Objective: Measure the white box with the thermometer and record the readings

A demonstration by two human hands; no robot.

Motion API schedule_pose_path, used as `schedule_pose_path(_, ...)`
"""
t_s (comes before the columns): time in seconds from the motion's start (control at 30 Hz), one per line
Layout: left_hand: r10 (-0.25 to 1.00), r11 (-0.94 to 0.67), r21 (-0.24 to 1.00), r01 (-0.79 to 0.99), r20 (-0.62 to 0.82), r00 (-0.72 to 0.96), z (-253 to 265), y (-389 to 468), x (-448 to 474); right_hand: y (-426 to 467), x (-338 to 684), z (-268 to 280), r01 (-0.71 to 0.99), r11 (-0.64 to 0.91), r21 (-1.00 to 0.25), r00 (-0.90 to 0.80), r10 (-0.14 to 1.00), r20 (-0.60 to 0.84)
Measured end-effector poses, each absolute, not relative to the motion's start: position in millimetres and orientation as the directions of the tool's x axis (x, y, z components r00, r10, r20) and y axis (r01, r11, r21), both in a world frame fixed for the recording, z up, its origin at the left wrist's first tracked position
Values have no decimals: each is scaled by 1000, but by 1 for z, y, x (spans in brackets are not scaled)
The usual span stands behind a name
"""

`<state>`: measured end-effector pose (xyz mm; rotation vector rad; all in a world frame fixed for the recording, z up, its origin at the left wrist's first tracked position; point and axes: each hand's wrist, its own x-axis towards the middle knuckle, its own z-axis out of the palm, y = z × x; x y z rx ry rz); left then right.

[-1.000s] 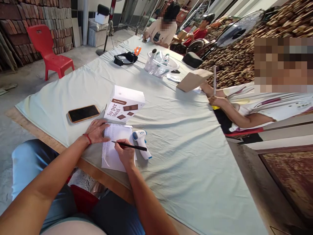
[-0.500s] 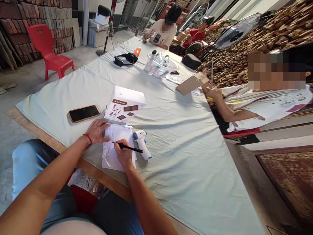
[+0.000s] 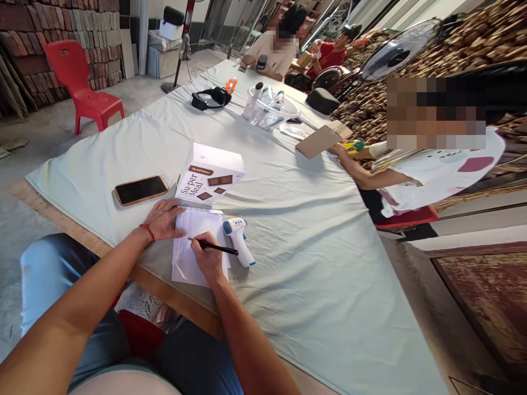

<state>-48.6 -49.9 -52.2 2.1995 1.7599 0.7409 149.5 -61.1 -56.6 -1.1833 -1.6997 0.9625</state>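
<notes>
Ahead, we see a white box (image 3: pixel 209 174) just beyond the paper (image 3: pixel 189 269), a phone (image 3: pixel 140 190) to its left, a thermometer (image 3: pixel 239 237) beside its right edge. Cloth spreads rightward across the table (image 3: pixel 313 269). Our left hand (image 3: pixel 163 220) lies spread over the paper's left edge; our right hand (image 3: pixel 208 259) grips a black pen (image 3: pixel 221 248).

Box (image 3: pixel 209 174) behind papers (image 3: pixel 201 225), phone (image 3: pixel 140 190) left of box, thermometer (image 3: pixel 239 239) right of papers.
</notes>
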Motion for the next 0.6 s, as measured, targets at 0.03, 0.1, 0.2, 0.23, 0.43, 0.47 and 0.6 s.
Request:
schedule_pose_path(0.03,958,-253,476,842,242,151,-52,-50,-49,-61,150,-57,320,256,-912,-210,958,195)
schedule_pose_path(0.1,958,-254,480,840,242,152,-53,-50,-49,-61,150,-57,323,241,-915,-201,962,183)
schedule_pose_path(0.2,957,-261,478,839,243,159,-53,-50,-50,-61,150,-57,321,234,-918,-183,966,183)
schedule_pose_path(0.23,957,-261,475,840,243,160,-53,-50,-50,-61,149,-57,318,235,-919,-181,966,185)
schedule_pose_path(0.43,960,-255,462,849,229,163,-50,-50,-49,-61,149,-56,308,237,-921,-179,966,189)
schedule_pose_path(0.47,960,-255,462,850,227,165,-49,-50,-49,-61,149,-56,305,240,-922,-170,966,196)
schedule_pose_path(0.6,963,-249,455,855,210,168,-47,-51,-48,-61,148,-56,286,250,-925,-146,965,216)
